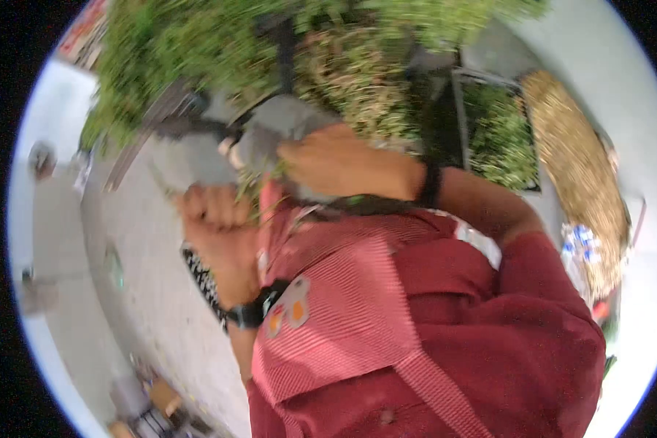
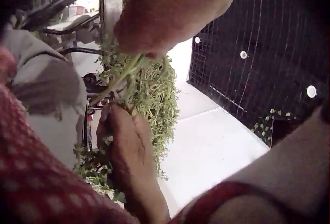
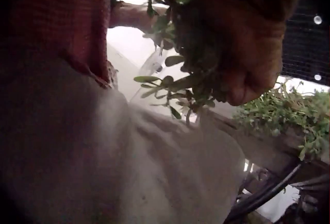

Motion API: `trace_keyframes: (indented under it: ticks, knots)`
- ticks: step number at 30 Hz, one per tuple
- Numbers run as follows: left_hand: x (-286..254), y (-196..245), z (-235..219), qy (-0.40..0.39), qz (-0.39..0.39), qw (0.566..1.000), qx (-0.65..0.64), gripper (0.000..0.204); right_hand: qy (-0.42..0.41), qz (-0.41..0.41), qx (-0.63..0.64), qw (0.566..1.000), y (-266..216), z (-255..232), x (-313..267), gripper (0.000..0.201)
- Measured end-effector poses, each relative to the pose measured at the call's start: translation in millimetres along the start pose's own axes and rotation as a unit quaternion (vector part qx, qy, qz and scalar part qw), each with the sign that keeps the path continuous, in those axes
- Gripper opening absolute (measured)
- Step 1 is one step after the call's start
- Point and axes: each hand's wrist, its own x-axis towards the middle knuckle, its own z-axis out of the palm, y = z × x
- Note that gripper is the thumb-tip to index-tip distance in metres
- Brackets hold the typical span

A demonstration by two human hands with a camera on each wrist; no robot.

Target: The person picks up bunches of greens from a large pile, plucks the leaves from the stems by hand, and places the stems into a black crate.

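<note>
the left hand (image 1: 215, 212) is clamping its curled fingers round green stems (image 2: 126, 77), which are projecting from its grip towards the right hand (image 1: 350, 164). the right hand is gripping leafy sprigs (image 3: 172, 85), their leaves spreading beside its fingers. both hands are working close together above the lap, and heaped greenery (image 1: 190, 51) is lying beyond them.

The head camera looked down over the red shirt (image 1: 489, 328); both wrist cameras looked from much nearer, sharing the greens (image 2: 160, 100) and dark mesh (image 2: 273, 28).
</note>
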Motion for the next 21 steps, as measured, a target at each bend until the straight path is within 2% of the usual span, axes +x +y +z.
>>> trace_keyframes:
  ticks: [2,5,6,7,8,10,11,12,13,14,15,17,19,21]
  knots:
    - [0.4,-3.0,8.3,0.002,-0.003,1.000,0.026,0.042,0.026,0.039,-0.015,0.999,4.3,5.3,-2.7,0.025]
    - [1.9,-1.3,4.2,0.006,-0.006,0.999,0.043,0.042,0.068,0.058,0.031,0.996,5.2,13.3,-7.2,0.029]
    - [2.9,2.4,-0.1,0.014,0.001,0.999,0.048,0.042,0.042,-0.002,0.168,0.985,6.2,12.7,-8.2,0.030]
    - [3.5,6.7,-2.9,0.011,0.017,0.999,0.043,0.041,0.014,-0.063,0.301,0.951,6.6,12.3,-11.0,0.031]
    - [3.7,8.7,-7.0,0.010,0.011,0.999,0.041,0.041,0.016,-0.056,0.301,0.952,3.1,12.2,-17.7,0.031]
    - [6.1,9.6,-7.7,-0.028,-0.026,0.999,-0.007,0.042,0.022,-0.132,0.363,0.922,-9.2,6.3,-29.1,0.033]
    - [5.9,7.6,-5.3,0.014,0.006,0.999,0.031,0.042,-0.009,-0.089,0.413,0.907,-12.1,-0.3,-29.1,0.035]
    - [6.0,6.6,-3.9,0.008,0.003,1.000,0.030,0.042,-0.003,-0.087,0.409,0.908,-4.8,10.1,-26.2,0.035]
    - [4.7,5.9,-3.2,-0.017,-0.001,0.999,0.029,0.043,0.098,-0.124,0.300,0.941,5.9,31.2,-21.5,0.033]
    - [4.5,4.8,-2.5,-0.039,-0.005,0.999,0.029,0.043,0.195,-0.157,0.186,0.950,12.6,43.3,-20.1,0.031]
    - [1.8,-1.3,4.2,-0.021,-0.014,0.999,0.044,0.043,0.197,-0.153,0.186,0.950,12.0,34.4,-21.4,0.031]
    - [0.9,-16.6,15.3,-0.001,-0.028,0.997,0.070,0.043,0.079,0.052,0.077,0.992,8.2,7.2,-21.7,0.022]
    - [-0.4,-13.6,20.4,0.018,-0.037,0.995,0.096,0.044,0.032,0.125,0.019,0.991,28.9,15.6,-9.7,0.016]
    - [-6.4,3.2,21.2,-0.069,-0.012,0.995,0.072,0.043,0.216,0.156,-0.062,0.962,108.2,33.4,-17.0,0.022]
